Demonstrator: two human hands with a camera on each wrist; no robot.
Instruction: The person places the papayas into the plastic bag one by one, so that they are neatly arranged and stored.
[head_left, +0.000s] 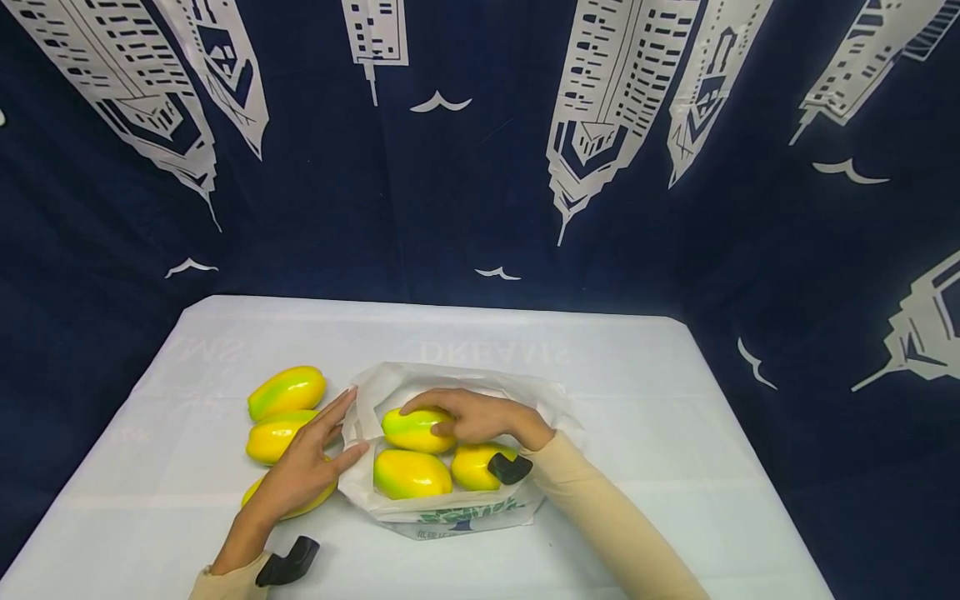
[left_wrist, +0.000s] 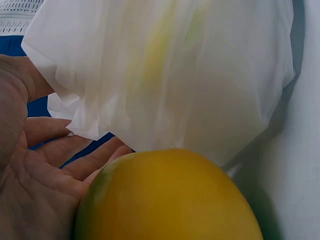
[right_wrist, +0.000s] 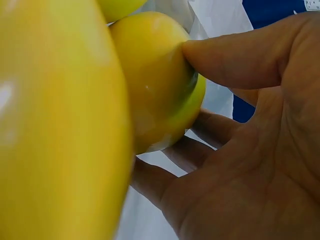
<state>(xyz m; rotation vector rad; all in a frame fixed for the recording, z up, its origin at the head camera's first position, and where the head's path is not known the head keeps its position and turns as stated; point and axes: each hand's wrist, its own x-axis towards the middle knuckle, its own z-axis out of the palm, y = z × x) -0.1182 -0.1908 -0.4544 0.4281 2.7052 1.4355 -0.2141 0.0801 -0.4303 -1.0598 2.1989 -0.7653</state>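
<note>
A white plastic bag (head_left: 480, 517) lies with its mouth spread wide, and inside it are three yellow-green mangoes. My right hand (head_left: 476, 417) reaches into the bag and grips the rear mango (head_left: 412, 429); the right wrist view shows thumb and fingers around that mango (right_wrist: 155, 80). Two others, the front left mango (head_left: 412, 475) and the front right mango (head_left: 472, 467), lie before it. At the bag's left rim, my left hand (head_left: 303, 467) touches the plastic with fairly straight fingers. Under this hand, a mango (left_wrist: 170, 195) outside the bag is partly hidden.
Left of the bag, a far mango (head_left: 287, 392) and a middle mango (head_left: 279, 435) lie on the white-covered table (head_left: 637, 383). A dark blue printed cloth (head_left: 465, 192) hangs behind. Black wrist pieces (head_left: 288, 562) sit on both sleeves.
</note>
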